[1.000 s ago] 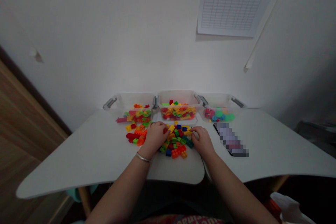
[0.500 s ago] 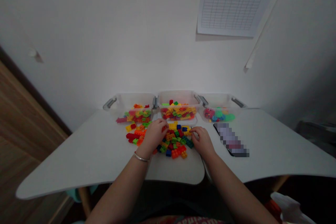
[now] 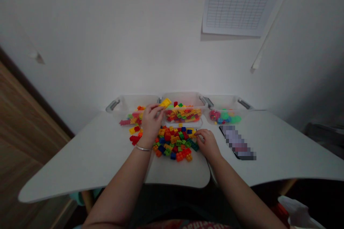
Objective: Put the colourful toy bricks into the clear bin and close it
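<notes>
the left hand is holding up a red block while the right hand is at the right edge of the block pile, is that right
Not quite: the head view shows the left hand holding up a yellow block, not a red one. The right hand is indeed at the right edge of the block pile.
</notes>
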